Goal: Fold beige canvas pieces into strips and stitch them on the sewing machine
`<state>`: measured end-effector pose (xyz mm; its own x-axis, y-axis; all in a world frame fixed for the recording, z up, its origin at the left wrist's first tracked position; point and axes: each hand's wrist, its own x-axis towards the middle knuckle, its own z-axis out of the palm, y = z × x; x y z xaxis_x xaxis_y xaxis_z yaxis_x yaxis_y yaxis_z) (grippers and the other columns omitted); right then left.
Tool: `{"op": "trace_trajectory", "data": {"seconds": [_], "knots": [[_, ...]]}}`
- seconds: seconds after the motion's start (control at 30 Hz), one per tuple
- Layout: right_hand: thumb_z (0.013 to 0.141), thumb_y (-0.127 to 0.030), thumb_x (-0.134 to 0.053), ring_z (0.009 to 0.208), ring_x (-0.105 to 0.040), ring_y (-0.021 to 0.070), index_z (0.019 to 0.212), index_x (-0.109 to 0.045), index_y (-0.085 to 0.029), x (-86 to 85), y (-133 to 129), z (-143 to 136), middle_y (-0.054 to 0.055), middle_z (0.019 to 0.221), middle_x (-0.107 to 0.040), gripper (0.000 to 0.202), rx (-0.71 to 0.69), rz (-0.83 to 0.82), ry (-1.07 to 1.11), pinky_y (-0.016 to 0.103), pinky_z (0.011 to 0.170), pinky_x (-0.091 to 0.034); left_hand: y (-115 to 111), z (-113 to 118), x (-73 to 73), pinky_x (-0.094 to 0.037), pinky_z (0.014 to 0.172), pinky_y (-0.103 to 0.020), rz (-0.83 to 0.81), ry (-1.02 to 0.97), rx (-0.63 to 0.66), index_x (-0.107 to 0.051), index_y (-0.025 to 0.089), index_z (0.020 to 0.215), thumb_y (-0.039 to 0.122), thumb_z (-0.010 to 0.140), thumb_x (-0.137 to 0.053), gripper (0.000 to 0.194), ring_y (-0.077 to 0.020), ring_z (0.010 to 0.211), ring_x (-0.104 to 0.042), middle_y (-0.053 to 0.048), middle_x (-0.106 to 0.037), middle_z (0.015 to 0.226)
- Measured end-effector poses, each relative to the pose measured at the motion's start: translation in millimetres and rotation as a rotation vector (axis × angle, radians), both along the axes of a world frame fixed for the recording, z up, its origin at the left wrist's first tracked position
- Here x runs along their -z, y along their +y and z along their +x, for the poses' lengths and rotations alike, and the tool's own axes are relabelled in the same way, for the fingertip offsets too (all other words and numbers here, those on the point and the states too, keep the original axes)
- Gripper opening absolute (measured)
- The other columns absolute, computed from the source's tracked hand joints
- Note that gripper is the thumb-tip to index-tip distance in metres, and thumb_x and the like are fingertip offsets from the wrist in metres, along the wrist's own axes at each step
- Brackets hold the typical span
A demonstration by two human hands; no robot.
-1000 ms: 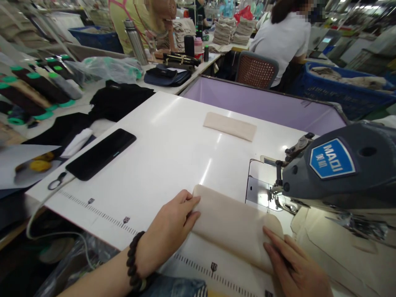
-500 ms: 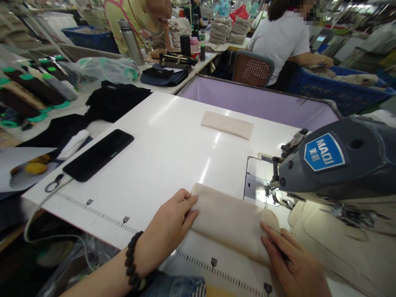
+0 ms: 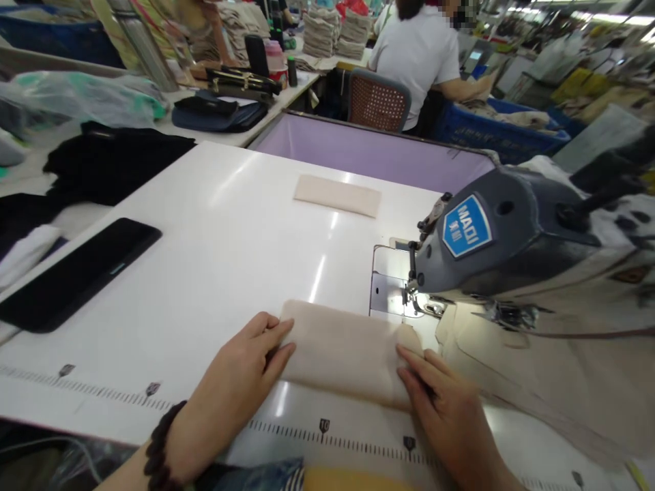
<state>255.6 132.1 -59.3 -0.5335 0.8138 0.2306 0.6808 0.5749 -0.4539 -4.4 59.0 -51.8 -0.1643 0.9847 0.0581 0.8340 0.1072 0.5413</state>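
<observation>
in the head view, my left hand (image 3: 233, 385) pinches the left end of a beige fabric piece (image 3: 342, 351), and my right hand (image 3: 453, 406) pinches its right end. the piece spans crosswise near the front of the white table (image 3: 230, 252); i cannot tell whether it rests flat or is slightly lifted. gripping both ends probably keeps it straight and smooth. its right end is just short of the needle area of a grey sewing machine (image 3: 512, 232), whose bulk blocks the space to my right, with pale cloth (image 3: 552, 372) beneath its arm. farther off lies a beige strip (image 3: 338, 196), well apart, seemingly clear of my working space. a black phone (image 3: 82, 273) lies to the left. beyond the table are a purple-walled bin (image 3: 368, 153) and a co-worker in a white shirt (image 3: 419, 58), back turned.
</observation>
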Motion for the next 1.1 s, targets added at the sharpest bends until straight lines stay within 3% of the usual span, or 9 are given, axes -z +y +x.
{"op": "trace_trajectory", "data": {"seconds": [0.13, 0.33, 0.87, 1.1], "knots": [[0.088, -0.025, -0.039, 0.065, -0.061, 0.0161, 0.101, -0.065, -0.013, -5.5, 0, -4, 0.007, 0.074, -0.062, 0.031, 0.017, -0.107, 0.028, 0.024, 0.058, -0.050, 2, -4, 5.8, -0.050, 0.068, -0.025, 0.036, 0.058, 0.022, -0.061, 0.018, 0.102, 0.038, 0.086, -0.041, 0.033, -0.0152, 0.073, -0.060, -0.003, -0.058, 0.087], [0.087, -0.022, -0.040, 0.068, -0.059, 0.0172, 0.102, -0.064, -0.014, -5.6, 0, -3, 0.007, 0.077, -0.061, 0.029, 0.031, -0.144, 0.044, 0.026, 0.060, -0.049, 1, -8, 9.7, -0.051, 0.065, -0.023, 0.059, 0.090, 0.028, -0.062, 0.022, 0.100, 0.047, 0.085, -0.042, 0.035, -0.0148, 0.069, -0.061, -0.001, -0.059, 0.086], [0.085, -0.016, -0.042, 0.067, -0.057, 0.0165, 0.102, -0.062, -0.013, -8.9, 0, -6, 0.006, 0.076, -0.059, 0.027, 0.025, -0.176, 0.036, 0.027, 0.062, -0.048, 1, -11, 12.9, -0.051, 0.069, -0.028, 0.022, 0.118, 0.007, -0.062, 0.025, 0.099, 0.048, 0.083, -0.042, 0.034, -0.0172, 0.071, -0.062, 0.000, -0.061, 0.087], [0.081, -0.019, -0.057, 0.067, -0.059, 0.0176, 0.102, -0.061, -0.015, -15.5, 1, -8, 0.005, 0.077, -0.062, 0.022, 0.128, -0.165, -0.167, 0.027, 0.060, -0.046, 5, -9, 8.7, -0.050, 0.068, -0.027, 0.016, 0.117, 0.029, -0.063, 0.023, 0.095, 0.050, 0.084, -0.040, 0.036, -0.0168, 0.073, -0.062, -0.001, -0.062, 0.088]]}}
